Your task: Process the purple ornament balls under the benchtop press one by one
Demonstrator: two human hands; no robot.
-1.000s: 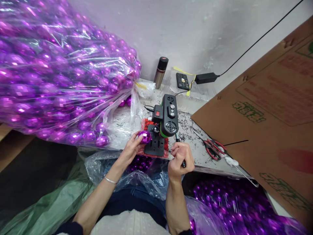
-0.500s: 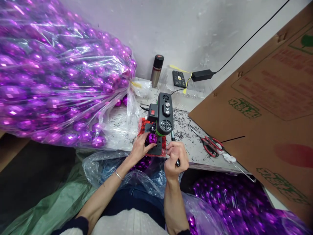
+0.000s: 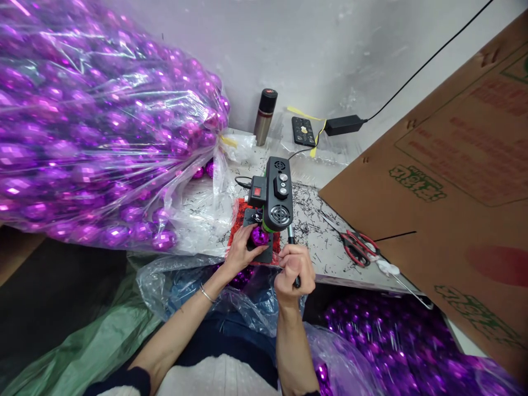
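Observation:
My left hand [image 3: 242, 248] grips a shiny purple bauble [image 3: 259, 236] between thumb and fingers, over the dark base plate of a small black bench machine [image 3: 279, 192]. The bauble sits at the machine's lower front, partly under its head. My right hand [image 3: 295, 269] is wrapped in a fist round the black grip of the machine's lever [image 3: 291, 237], to the right of the base. A red mat [image 3: 236, 223] lies under the machine. A red switch [image 3: 257, 191] shows on the box at its left side.
Red-handled scissors [image 3: 358, 246] lie on the worktop by a large cardboard box [image 3: 454, 181]. A clear bag of purple baubles [image 3: 107, 143] fills the left. Behind stand a flask [image 3: 265, 118], a phone [image 3: 303, 131] and a power adapter [image 3: 343, 125]. More purple baubles [image 3: 383, 330] lie below right.
My left hand has moved slightly right with the bauble, bringing it closer under the machine's head. My right hand, still on the lever, has shifted a little to the left.

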